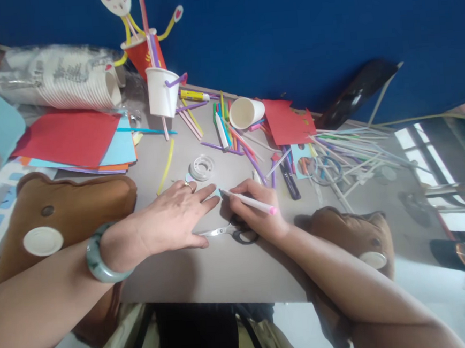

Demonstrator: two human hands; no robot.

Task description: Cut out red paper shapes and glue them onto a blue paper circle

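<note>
My right hand [259, 206] is closed around a white marker pen with a pink end [254, 202]. The pen's tip meets a small light-blue paper piece [217, 192] on the grey table. Flat on the table, my left hand [175, 213] spreads its fingers, the fingertips at that paper piece. Between my hands lies a pair of scissors [224, 231] with dark handles, partly hidden by my right hand. Just beyond my left fingers sits a round white tape roll [202, 167].
Behind stand a white paper cup with straws [162, 91] and a red cup figure [142, 55]. Coloured paper [68, 138] and bagged cups [59, 77] lie at left. Markers [221, 131], a tipped cup [246, 112] and many straws [351, 148] are at right. Brown cushions [69, 203] flank the table.
</note>
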